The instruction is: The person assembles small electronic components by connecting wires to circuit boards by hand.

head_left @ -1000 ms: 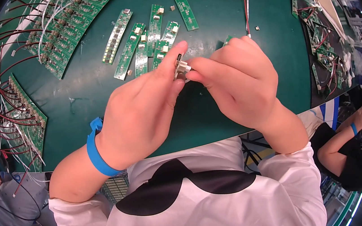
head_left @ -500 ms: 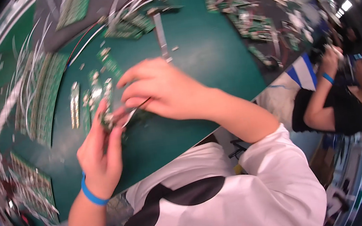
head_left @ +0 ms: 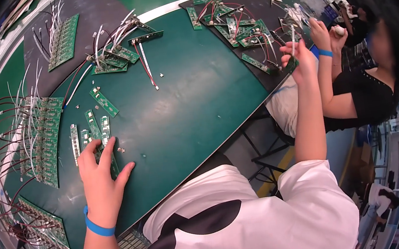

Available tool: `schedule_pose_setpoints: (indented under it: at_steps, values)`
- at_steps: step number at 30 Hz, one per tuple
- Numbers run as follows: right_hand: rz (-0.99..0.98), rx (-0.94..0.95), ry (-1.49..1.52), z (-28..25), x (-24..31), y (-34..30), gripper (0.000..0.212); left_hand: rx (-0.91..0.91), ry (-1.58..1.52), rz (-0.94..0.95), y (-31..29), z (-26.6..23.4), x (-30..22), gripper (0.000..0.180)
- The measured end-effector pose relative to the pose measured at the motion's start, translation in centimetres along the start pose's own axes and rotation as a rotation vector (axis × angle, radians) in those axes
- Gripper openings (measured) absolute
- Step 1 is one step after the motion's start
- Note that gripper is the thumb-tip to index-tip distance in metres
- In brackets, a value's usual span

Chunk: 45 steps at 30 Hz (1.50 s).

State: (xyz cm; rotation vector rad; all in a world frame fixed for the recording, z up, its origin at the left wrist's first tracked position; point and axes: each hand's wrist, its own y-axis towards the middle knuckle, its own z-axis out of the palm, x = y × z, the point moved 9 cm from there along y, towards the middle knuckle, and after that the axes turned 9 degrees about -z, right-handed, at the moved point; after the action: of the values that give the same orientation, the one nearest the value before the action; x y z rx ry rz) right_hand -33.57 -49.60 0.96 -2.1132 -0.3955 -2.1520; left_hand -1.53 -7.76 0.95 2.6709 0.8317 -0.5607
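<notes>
At the right end of the table, my right hand (head_left: 304, 61) is raised and pinches a small green circuit board (head_left: 292, 66) with a pale wire standing up from it. My left hand (head_left: 100, 174) rests at the left on the mat, fingers spread, its tips at several narrow green circuit boards (head_left: 103, 102). Whether those fingertips touch a board I cannot tell. Beside them lies a strip of small white parts (head_left: 75, 145). Beyond my right hand is a loose pile of wired circuit boards (head_left: 254, 32) on a dark mat.
Panels of boards with wires (head_left: 45, 143) line the left edge, another panel (head_left: 64, 44) behind them. Wired boards (head_left: 114, 59) lie at the far middle of the green table mat (head_left: 191, 100). Close on the right sits a co-worker (head_left: 362, 89), hands raised near mine.
My hands were together over the small boards. My right hand has swung far right with a circuit board, while my left has opened and lowered near the narrow boards.
</notes>
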Motion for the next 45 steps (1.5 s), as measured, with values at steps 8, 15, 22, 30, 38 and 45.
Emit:
schedule_pose_setpoints:
  at_steps: [8, 15, 22, 30, 38, 45]
  values:
    - [0.118, -0.034, -0.089, -0.6, -1.8, 6.9, 0.046, -0.093, -0.051, 0.009, 0.8, 0.4, 0.7, 0.027]
    - [0.142, 0.164, -0.115, 7.3, -2.7, 12.4, 0.033, -0.199, -0.101, 0.029, 0.7, -0.7, 1.1, 0.017]
    - [0.028, 0.179, -0.418, 9.6, -1.5, 12.3, 0.025, -0.060, -0.522, -0.271, 1.0, 0.3, 5.7, 0.027]
    - [-0.829, -0.026, -0.838, 12.1, 8.2, 4.9, 0.044, 0.080, -1.379, -0.305, 0.5, -0.1, 4.0, 0.051]
    - [-0.487, 1.225, -0.215, 34.7, 4.1, -25.5, 0.056, 0.072, -1.448, -0.332, -0.1, 0.2, 4.2, 0.050]
    - [-0.435, 1.201, -0.241, 37.2, 1.6, -27.4, 0.036, 0.014, -1.569, -0.366, 0.2, 0.5, 5.2, 0.034]
